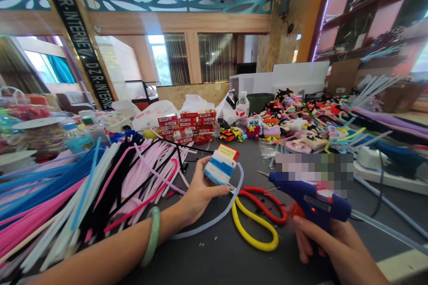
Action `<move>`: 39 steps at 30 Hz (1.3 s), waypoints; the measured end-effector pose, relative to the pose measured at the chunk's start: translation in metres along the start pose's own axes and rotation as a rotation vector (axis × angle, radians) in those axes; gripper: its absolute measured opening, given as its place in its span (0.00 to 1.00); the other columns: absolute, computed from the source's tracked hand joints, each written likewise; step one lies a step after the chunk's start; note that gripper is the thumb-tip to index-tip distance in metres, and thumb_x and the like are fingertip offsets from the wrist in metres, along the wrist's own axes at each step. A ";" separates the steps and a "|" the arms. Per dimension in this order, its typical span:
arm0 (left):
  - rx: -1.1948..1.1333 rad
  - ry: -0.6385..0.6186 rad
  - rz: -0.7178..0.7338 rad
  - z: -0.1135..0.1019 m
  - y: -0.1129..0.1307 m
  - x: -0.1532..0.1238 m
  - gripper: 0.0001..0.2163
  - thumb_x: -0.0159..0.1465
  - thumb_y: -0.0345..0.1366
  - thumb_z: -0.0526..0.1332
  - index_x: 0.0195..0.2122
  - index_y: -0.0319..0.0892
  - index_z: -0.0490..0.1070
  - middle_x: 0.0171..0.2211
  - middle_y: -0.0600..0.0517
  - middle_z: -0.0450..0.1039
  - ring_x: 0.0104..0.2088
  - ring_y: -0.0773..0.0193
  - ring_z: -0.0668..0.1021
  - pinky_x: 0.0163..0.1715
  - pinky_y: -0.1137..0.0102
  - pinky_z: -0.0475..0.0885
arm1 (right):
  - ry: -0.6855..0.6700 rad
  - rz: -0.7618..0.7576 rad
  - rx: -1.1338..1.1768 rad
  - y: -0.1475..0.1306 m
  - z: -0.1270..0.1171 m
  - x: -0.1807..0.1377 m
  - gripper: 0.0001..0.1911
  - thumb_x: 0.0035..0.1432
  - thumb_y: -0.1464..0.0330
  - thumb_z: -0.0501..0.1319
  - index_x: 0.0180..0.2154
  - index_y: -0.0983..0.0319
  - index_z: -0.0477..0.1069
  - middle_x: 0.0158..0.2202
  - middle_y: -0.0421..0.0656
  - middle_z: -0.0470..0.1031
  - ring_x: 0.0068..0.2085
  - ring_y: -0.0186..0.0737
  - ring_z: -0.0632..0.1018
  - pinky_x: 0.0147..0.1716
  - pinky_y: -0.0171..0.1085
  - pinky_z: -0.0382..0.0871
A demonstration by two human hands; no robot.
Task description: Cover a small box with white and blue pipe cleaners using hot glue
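My left hand (197, 193) is closed around a small box (220, 164) wrapped in blue and white fuzzy stems, held just above the dark table (214, 258); a green bangle sits on that wrist. My right hand (329, 245) grips the handle of a blue hot glue gun (309, 196), its metal nozzle pointing left toward the box, a short gap away. A white fuzzy stem (214, 220) trails from the box across the table. Scissors (259, 220) with one red and one yellow handle lie between my hands.
A big heap of pink, blue, white and black fuzzy stems (67, 200) covers the left. Stacked red boxes (187, 127), a water bottle (242, 109) and plastic bags stand behind. Small plush figures (284, 124) and more stems crowd the right, with a white power strip (374, 162).
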State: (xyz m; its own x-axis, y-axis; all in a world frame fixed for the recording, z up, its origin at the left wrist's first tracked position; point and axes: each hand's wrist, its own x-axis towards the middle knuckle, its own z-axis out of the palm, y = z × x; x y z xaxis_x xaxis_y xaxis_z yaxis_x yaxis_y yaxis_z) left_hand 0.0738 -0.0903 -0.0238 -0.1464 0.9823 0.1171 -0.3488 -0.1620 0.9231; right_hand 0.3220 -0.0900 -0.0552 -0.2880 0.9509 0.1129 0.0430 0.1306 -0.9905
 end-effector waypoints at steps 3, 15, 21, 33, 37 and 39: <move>0.045 0.026 0.010 -0.001 -0.001 0.001 0.37 0.38 0.24 0.73 0.48 0.47 0.57 0.42 0.53 0.73 0.42 0.63 0.75 0.44 0.67 0.68 | 0.001 -0.006 0.004 0.002 0.001 0.001 0.24 0.53 0.51 0.61 0.40 0.65 0.73 0.14 0.37 0.67 0.18 0.37 0.71 0.21 0.35 0.63; 0.142 0.015 0.014 0.002 0.001 -0.005 0.33 0.43 0.26 0.72 0.48 0.46 0.58 0.43 0.52 0.74 0.44 0.61 0.76 0.47 0.67 0.68 | 0.004 0.089 -0.038 -0.010 0.015 -0.008 0.19 0.47 0.52 0.65 0.30 0.62 0.74 0.15 0.38 0.70 0.20 0.37 0.72 0.22 0.34 0.68; 0.179 -0.053 0.000 0.001 0.001 -0.008 0.33 0.44 0.26 0.71 0.48 0.46 0.57 0.43 0.51 0.74 0.44 0.60 0.77 0.48 0.65 0.69 | 0.091 0.019 -0.119 -0.007 0.017 -0.012 0.22 0.48 0.50 0.63 0.17 0.60 0.69 0.14 0.40 0.69 0.20 0.37 0.72 0.23 0.34 0.66; 0.357 -0.089 0.097 -0.003 -0.005 -0.003 0.30 0.45 0.27 0.71 0.44 0.46 0.56 0.43 0.50 0.70 0.45 0.56 0.76 0.48 0.61 0.69 | 0.205 -0.304 -0.360 -0.033 0.029 0.003 0.15 0.49 0.52 0.62 0.20 0.55 0.74 0.19 0.39 0.75 0.20 0.40 0.73 0.24 0.35 0.70; 0.397 -0.096 0.111 0.000 -0.005 -0.006 0.29 0.46 0.28 0.70 0.45 0.46 0.55 0.44 0.49 0.69 0.45 0.56 0.76 0.46 0.62 0.70 | 0.197 -0.321 -0.363 -0.033 0.030 0.011 0.14 0.50 0.54 0.61 0.23 0.56 0.75 0.21 0.39 0.76 0.22 0.40 0.73 0.25 0.35 0.71; 0.427 -0.109 0.124 0.001 -0.006 -0.008 0.28 0.47 0.28 0.70 0.45 0.46 0.56 0.44 0.49 0.70 0.44 0.57 0.76 0.46 0.63 0.70 | 0.203 -0.323 -0.387 -0.031 0.030 0.013 0.14 0.51 0.55 0.61 0.23 0.56 0.75 0.23 0.40 0.77 0.23 0.40 0.74 0.27 0.35 0.71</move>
State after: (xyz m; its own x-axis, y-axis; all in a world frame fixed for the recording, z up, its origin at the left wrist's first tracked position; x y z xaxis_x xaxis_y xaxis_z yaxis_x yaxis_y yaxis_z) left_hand 0.0782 -0.0975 -0.0294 -0.0564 0.9659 0.2526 0.0814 -0.2477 0.9654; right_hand 0.2886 -0.0898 -0.0249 -0.1565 0.8752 0.4578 0.3427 0.4828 -0.8059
